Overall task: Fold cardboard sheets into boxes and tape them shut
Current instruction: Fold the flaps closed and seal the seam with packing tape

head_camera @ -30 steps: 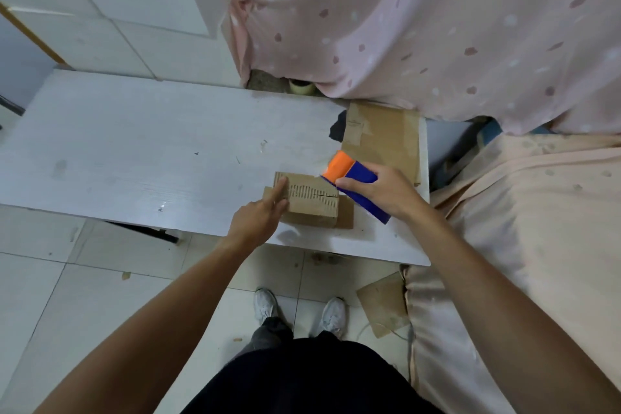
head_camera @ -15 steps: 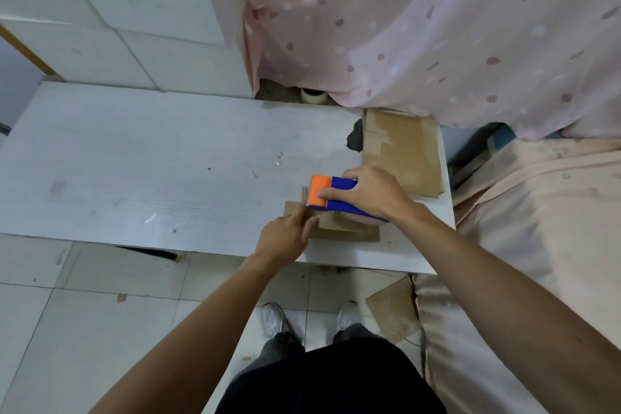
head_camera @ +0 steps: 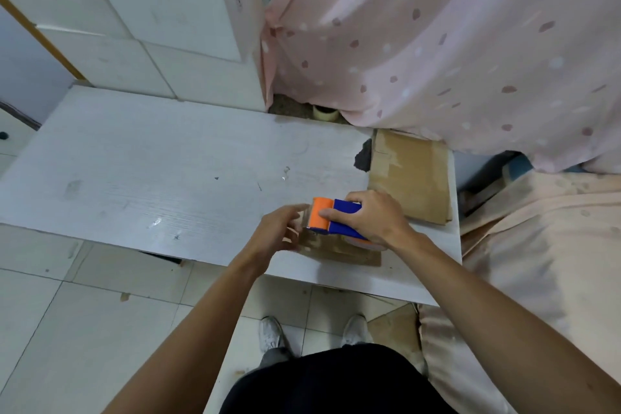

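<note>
A small brown cardboard box [head_camera: 339,253] lies near the front edge of the white table [head_camera: 161,178]. My right hand [head_camera: 373,217] grips a tape dispenser [head_camera: 322,217] with a blue body and orange front, and holds it flat on top of the box, orange end pointing left. My left hand [head_camera: 277,232] is at the box's left end, just beside the orange front, its fingers curled round that end. The two hands and the dispenser hide most of the box.
A flattened stack of cardboard sheets [head_camera: 410,178] lies at the table's right end. A tape roll [head_camera: 324,112] sits behind the table under the pink curtain [head_camera: 437,44]. A peach-covered bed [head_camera: 544,245] borders the right side. A cardboard scrap [head_camera: 393,326] lies on the floor tiles.
My right hand has drawn the dispenser leftward across the box top, from its right end to its left. My left hand shifted from pressing a finger on top to holding the left end.
</note>
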